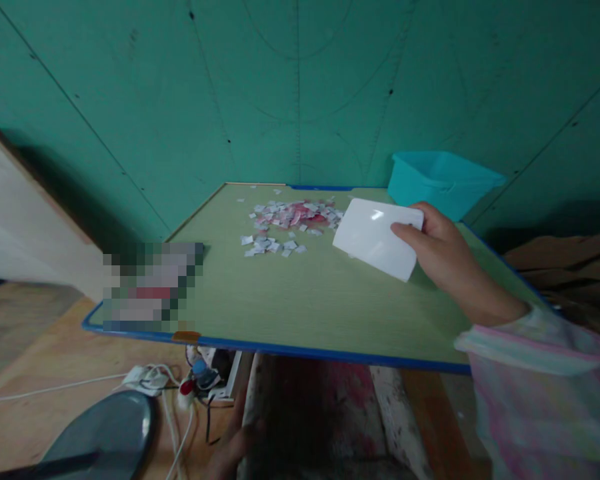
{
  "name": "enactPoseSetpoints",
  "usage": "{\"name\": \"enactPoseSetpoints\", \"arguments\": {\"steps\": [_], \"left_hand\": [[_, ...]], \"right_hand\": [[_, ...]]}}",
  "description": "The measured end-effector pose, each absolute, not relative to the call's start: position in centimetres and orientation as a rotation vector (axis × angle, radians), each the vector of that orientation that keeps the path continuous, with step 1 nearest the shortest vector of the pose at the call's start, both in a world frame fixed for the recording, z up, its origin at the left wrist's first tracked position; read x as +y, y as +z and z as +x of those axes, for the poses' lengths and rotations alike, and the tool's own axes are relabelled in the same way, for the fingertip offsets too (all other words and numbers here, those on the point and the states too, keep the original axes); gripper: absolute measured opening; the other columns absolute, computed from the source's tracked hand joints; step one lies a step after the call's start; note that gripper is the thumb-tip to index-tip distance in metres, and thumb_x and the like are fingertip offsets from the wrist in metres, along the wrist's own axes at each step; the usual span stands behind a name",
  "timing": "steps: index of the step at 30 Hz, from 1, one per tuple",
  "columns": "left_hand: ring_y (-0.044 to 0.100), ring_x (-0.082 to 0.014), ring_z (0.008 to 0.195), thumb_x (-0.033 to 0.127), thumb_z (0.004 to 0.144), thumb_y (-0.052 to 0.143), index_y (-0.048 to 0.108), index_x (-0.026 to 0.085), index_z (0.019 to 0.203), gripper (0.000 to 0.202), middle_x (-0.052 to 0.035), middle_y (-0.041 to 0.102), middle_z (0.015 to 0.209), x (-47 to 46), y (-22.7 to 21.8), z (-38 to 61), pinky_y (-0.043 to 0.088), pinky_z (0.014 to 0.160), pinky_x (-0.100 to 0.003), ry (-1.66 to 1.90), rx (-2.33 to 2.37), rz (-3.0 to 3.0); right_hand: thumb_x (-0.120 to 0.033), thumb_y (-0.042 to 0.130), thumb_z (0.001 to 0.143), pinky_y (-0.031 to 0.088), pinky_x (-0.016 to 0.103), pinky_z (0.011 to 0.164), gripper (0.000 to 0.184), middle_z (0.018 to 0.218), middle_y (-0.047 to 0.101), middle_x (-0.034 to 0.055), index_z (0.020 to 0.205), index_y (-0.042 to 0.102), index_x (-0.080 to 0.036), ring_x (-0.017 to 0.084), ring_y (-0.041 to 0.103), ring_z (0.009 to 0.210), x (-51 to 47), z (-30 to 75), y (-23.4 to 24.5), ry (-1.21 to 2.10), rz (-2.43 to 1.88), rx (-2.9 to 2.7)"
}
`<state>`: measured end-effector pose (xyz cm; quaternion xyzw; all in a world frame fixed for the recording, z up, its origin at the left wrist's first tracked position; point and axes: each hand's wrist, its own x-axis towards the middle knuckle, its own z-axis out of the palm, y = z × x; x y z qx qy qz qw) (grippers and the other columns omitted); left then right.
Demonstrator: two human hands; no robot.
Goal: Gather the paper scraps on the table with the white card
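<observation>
My right hand [437, 243] is closed on a glossy white card [377, 233], thumb on its upper face and fingers underneath. The card is slightly bowed and held tilted above the table [330, 300]. To its left, small cut paper pieces [290, 215] lie in a loose heap, white mixed with pink and red. A smaller scatter of white pieces [267, 247] lies just in front of that heap. Below the table's front edge, my left hand [233, 450] shows dim and blurred at the bottom of the view; its fingers cannot be made out.
A turquoise plastic bin [443, 180] stands at the table's back right corner, against the green wall [300, 80]. A pixelated flat object [153, 283] lies at the left edge. Under the table are a power strip [145, 379], cables and a round grey stool seat [105, 433].
</observation>
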<state>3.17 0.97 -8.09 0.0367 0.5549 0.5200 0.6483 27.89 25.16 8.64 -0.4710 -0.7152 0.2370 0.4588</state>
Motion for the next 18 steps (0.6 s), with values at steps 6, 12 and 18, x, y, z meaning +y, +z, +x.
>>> {"name": "enactPoseSetpoints", "arguments": {"steps": [6, 12, 18], "left_hand": [[0.06, -0.0322, 0.102, 0.037, 0.054, 0.071, 0.015, 0.024, 0.141, 0.104, -0.0091, 0.071, 0.098, 0.6, -8.4, 2.9, 0.051, 0.08, -0.04, 1.16, 1.275, 0.06], [0.062, -0.0325, 0.097, 0.036, 0.046, 0.075, 0.015, 0.026, 0.14, 0.112, -0.0082, 0.07, 0.102, 0.6, -9.8, 2.6, 0.052, 0.075, -0.039, 1.159, 1.299, 0.052], [0.062, -0.0286, 0.097, 0.026, 0.046, 0.075, 0.002, 0.02, 0.142, 0.121, -0.0053, 0.073, 0.09, 0.9, -13.8, 1.4, 0.052, 0.073, -0.032, 1.183, 1.455, 0.096]], "right_hand": [[-0.035, 0.057, 0.07, 0.036, 0.027, 0.049, 0.016, 0.06, 0.05, -0.002, 0.072, 0.047, -0.023, 0.016, 0.049, 0.058, 25.0, 27.6, 8.6, 0.722, -1.172, -1.799], [-0.037, 0.059, 0.068, 0.036, 0.027, 0.049, 0.019, 0.062, 0.052, -0.0026, 0.075, 0.049, -0.023, 0.016, 0.05, 0.058, 26.1, 29.2, 8.7, 0.768, -1.15, -1.615], [-0.035, 0.06, 0.066, 0.035, 0.028, 0.046, 0.017, 0.057, 0.049, -0.0025, 0.071, 0.049, -0.023, 0.017, 0.05, 0.056, 25.8, 30.1, 9.3, 0.815, -1.2, -1.612]]}}
